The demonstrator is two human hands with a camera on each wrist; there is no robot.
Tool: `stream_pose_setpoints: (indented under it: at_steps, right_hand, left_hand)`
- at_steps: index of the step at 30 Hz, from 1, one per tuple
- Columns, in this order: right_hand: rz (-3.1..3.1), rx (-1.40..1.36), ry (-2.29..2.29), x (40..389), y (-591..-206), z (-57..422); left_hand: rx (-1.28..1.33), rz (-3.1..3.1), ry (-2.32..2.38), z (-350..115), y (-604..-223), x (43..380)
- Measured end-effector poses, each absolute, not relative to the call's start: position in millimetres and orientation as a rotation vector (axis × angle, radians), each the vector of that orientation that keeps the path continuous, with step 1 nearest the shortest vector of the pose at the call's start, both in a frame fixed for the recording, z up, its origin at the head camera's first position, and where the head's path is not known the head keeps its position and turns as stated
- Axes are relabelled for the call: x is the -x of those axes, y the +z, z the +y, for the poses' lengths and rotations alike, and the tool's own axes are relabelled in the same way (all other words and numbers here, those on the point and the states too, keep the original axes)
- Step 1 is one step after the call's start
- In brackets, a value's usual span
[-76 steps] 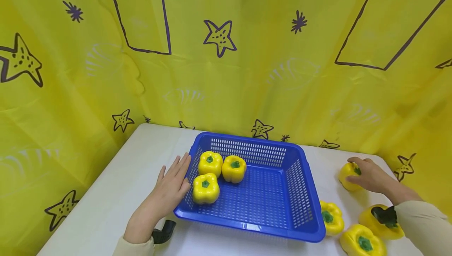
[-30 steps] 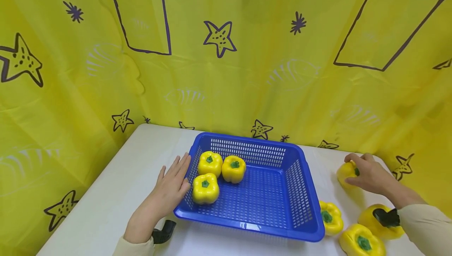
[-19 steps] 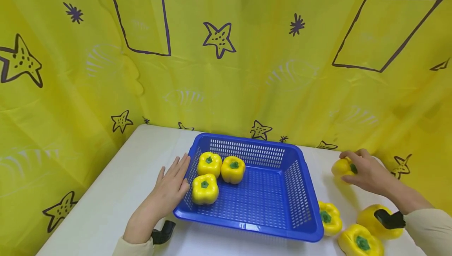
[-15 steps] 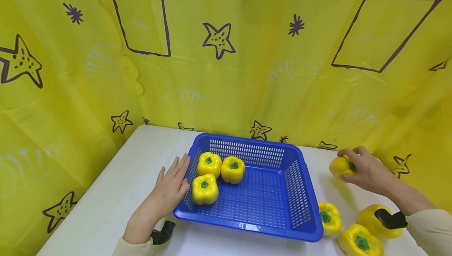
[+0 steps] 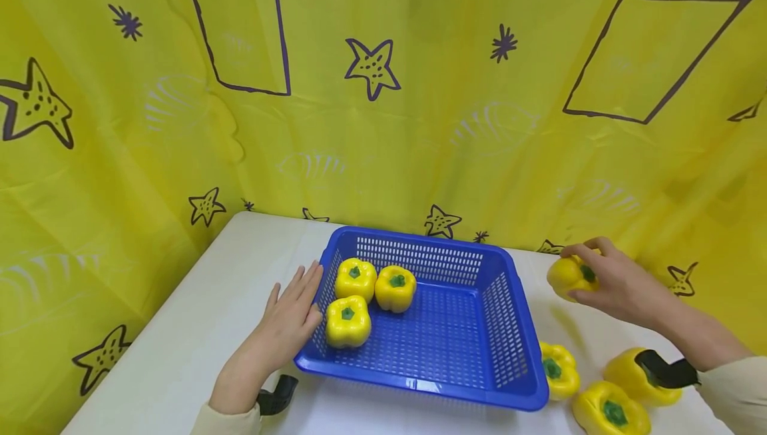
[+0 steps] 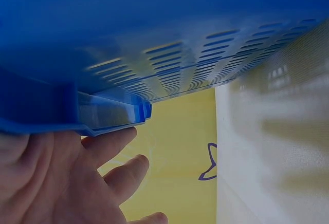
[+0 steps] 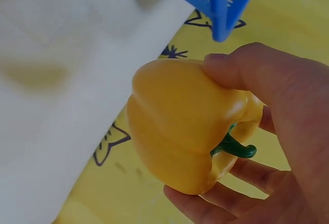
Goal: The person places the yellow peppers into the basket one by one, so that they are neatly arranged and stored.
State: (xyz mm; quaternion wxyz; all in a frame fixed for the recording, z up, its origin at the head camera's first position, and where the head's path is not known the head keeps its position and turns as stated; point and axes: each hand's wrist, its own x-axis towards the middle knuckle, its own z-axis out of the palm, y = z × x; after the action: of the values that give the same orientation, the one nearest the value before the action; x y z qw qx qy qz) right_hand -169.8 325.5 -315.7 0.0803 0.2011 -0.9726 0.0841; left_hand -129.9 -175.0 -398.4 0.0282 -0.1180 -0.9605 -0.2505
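A yellow bell pepper (image 7: 180, 121) with a green stem is gripped between the thumb and fingers of my right hand (image 5: 623, 285). It hangs over the white table, right of the blue basket, tilted so the stem faces my palm. My left hand (image 5: 287, 322) lies with fingers straight along the left rim of the blue basket (image 5: 446, 392). In the left wrist view, the basket's slotted wall (image 6: 169, 59) rises beside the spread fingers. Inside the basket, three yellow peppers (image 5: 349, 322) stand grouped at the left, stems up.
Three more yellow peppers (image 5: 611, 412) stand on the white table (image 5: 180, 328) at the front right, one close against the basket's right side. My right forearm reaches above them. A yellow curtain (image 5: 419, 155) with drawn starfish hangs behind the table.
My right hand has lifted the bell pepper off the table and moved it left toward the basket, turning it on its side. The left hand stays on the rim.
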Motion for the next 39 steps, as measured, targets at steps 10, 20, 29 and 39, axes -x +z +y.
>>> stream_pose_setpoints:
  at_steps: [10,20,29,39]
  right_hand:
    - [-2.814,-0.716,0.183,163,-304,307]
    - [-2.862,-0.732,0.159,154,-291,279]
    - [-2.865,-0.832,0.162,148,-292,251]
    - [-2.774,-0.987,0.155,147,-293,227]
  left_hand:
    - [0.370,-2.958,-0.772,-174,-399,131]
    - [0.375,-2.952,-0.785,-174,-397,129]
    - [0.372,-2.955,-0.784,-174,-396,128]
    - [0.378,-2.927,-0.776,-174,-399,129]
